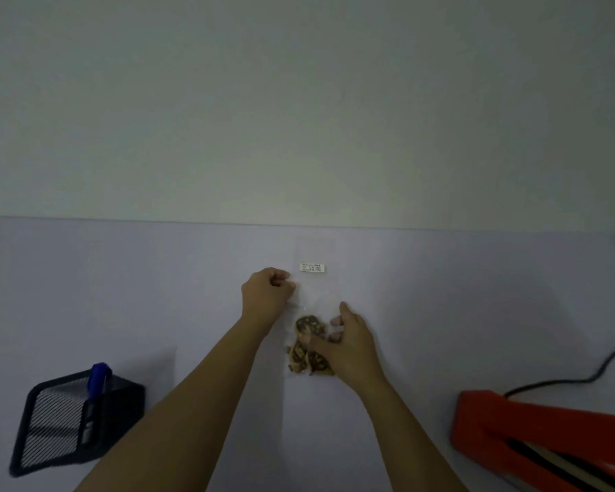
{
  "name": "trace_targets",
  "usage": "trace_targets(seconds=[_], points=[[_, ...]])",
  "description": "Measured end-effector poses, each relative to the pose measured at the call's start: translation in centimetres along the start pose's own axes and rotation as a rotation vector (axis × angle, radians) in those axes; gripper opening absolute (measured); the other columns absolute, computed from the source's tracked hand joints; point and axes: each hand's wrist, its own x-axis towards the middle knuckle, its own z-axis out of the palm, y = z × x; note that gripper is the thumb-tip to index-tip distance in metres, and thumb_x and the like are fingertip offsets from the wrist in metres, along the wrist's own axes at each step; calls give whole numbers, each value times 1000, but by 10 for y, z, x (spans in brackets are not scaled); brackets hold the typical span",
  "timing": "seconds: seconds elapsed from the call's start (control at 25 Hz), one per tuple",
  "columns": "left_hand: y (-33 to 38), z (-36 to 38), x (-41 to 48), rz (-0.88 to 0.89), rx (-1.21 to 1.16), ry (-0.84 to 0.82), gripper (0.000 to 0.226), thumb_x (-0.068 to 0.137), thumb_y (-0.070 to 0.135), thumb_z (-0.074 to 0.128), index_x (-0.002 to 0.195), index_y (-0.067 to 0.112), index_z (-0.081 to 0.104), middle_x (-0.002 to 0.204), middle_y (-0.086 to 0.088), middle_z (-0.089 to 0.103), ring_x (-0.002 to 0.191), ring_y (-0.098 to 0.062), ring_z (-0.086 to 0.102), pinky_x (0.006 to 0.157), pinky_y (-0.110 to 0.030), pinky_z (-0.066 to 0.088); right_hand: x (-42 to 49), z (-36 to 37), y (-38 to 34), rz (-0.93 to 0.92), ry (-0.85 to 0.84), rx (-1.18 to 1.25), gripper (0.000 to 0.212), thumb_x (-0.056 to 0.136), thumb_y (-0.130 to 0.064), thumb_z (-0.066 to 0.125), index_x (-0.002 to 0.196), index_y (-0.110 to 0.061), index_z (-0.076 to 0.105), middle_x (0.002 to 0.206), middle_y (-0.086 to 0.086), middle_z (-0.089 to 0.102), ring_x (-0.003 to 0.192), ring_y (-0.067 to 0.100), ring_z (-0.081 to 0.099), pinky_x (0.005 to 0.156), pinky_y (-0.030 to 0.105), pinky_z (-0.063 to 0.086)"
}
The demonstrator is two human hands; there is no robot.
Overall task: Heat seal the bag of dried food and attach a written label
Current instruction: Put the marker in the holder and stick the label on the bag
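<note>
A clear plastic bag [316, 253] lies flat on the pale table, its length running away from me. Brown dried food [308, 349] fills its near end. A small white written label [312, 267] is stuck across the bag's upper part. My left hand [266, 292] is curled at the bag's left edge, fingertips pinched against the plastic just below the label. My right hand [345, 340] rests on the bag's right side over the dried food, fingers bent and pressing it down.
A black mesh pen holder [68, 420] with a blue marker [98, 379] stands at the near left. An orange heat sealer [547, 445] sits at the near right, its black cable [590, 376] trailing off right. A wall rises behind the table.
</note>
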Motion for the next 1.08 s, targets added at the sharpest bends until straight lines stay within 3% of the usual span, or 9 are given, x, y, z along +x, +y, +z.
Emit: trace_targets(seconds=[0.28, 0.44, 0.56, 0.6, 0.64, 0.76, 0.84, 0.96, 1.08], points=[[16, 6, 35, 42, 187, 38, 30, 82, 16, 65, 110, 5, 67, 112, -13, 67, 104, -26, 61, 88, -27, 46, 38, -1, -9, -12, -15, -59, 88, 77, -30, 73, 144, -8, 20, 126, 9, 44, 101, 19, 51, 90, 33, 48], [19, 1, 26, 40, 236, 12, 35, 86, 23, 63, 115, 3, 62, 112, -14, 65, 105, -28, 58, 86, -29, 45, 31, -1, -8, -65, 35, -255, 86, 79, -43, 66, 143, -8, 21, 136, 13, 36, 125, 27, 37, 103, 38, 38], [28, -23, 2, 80, 246, 22, 9, 88, 26, 60, 84, 18, 57, 97, -12, 59, 92, -25, 55, 76, -28, 41, 12, 1, -18, -227, 155, -407, 72, 85, -42, 59, 141, -9, 27, 138, 13, 35, 127, 27, 31, 101, 34, 34], [31, -34, -8, 109, 248, 41, 8, 88, 23, 59, 84, 17, 56, 98, -13, 59, 92, -25, 55, 76, -28, 41, 3, 5, -22, -305, 194, -443, 65, 87, -36, 58, 140, -9, 30, 137, 12, 37, 126, 26, 33, 98, 31, 35], [33, -47, -20, 140, 254, 67, 15, 89, 21, 58, 98, 10, 60, 107, -15, 61, 98, -27, 57, 81, -30, 43, -5, 11, -27, -377, 210, -472, 59, 89, -31, 57, 138, -9, 33, 136, 12, 40, 125, 25, 34, 98, 30, 36], [25, -102, -69, 231, 310, 184, 49, 92, 21, 54, 135, 1, 42, 136, -17, 49, 124, -29, 46, 103, -35, 36, -40, 52, -34, -523, 81, -601, 52, 93, -27, 48, 138, -6, 33, 142, 15, 38, 132, 29, 32, 107, 39, 32], [3, -141, -103, 281, 405, 242, 53, 92, 23, 54, 138, 0, 38, 144, -19, 39, 133, -32, 34, 108, -36, 28, -63, 86, -31, -571, -39, -652, 51, 96, -27, 41, 140, -4, 28, 148, 16, 31, 138, 30, 24, 111, 39, 23], [-44, -184, -140, 271, 533, 336, 61, 88, 34, 59, 136, 2, 41, 148, -24, 30, 134, -41, 29, 107, -50, 32, -82, 128, -18, -556, -108, -762, 57, 95, -35, 24, 141, -3, 26, 151, 16, 24, 140, 30, 20, 112, 46, 23], [-82, -198, -163, 79, 684, 271, 86, 81, 63, 49, 146, 14, 22, 156, -19, 9, 140, -41, 15, 108, -53, 25, -88, 152, -3, -522, -109, -867, 69, 87, -44, 5, 144, -6, 18, 154, 12, 13, 142, 29, 12, 113, 48, 15]])
